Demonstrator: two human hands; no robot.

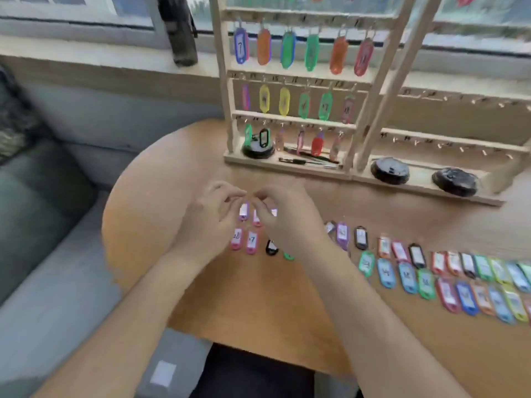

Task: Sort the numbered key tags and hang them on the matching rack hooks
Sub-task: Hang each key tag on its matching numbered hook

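The left hand (212, 216) and right hand (287, 222) are hovering close together over the wooden table (201, 297). Their knuckles are up, and each has its fingers curled and its thumb and forefinger tips drawn into a pinch. The two pinches are nearly meeting just above a purple key tag (243, 211), but blur is hiding whether either hand is gripping its ring, so I cannot tell. Just beside it a pink key tag (256, 219) is peeking out between the hands. Below them two more pink tags (236, 239), a black tag (271, 247) and a green tag (288, 255) are lying flat. To the right, two long rows of loose key tags (431, 271) are running towards the table's right side and filling that stretch. A strip of bare wood is lying between the fingertips and the base of the left key rack (227, 81), where coloured tags are hanging in three rows. A second rack (448, 140) is standing just beside it on the right, with two black discs (390, 170) sitting on its base. Left of the hands, bare wood is reaching to the table's curved edge, and a grey-green sofa (43, 196) is sitting beyond it. The near edge is passing under both forearms.
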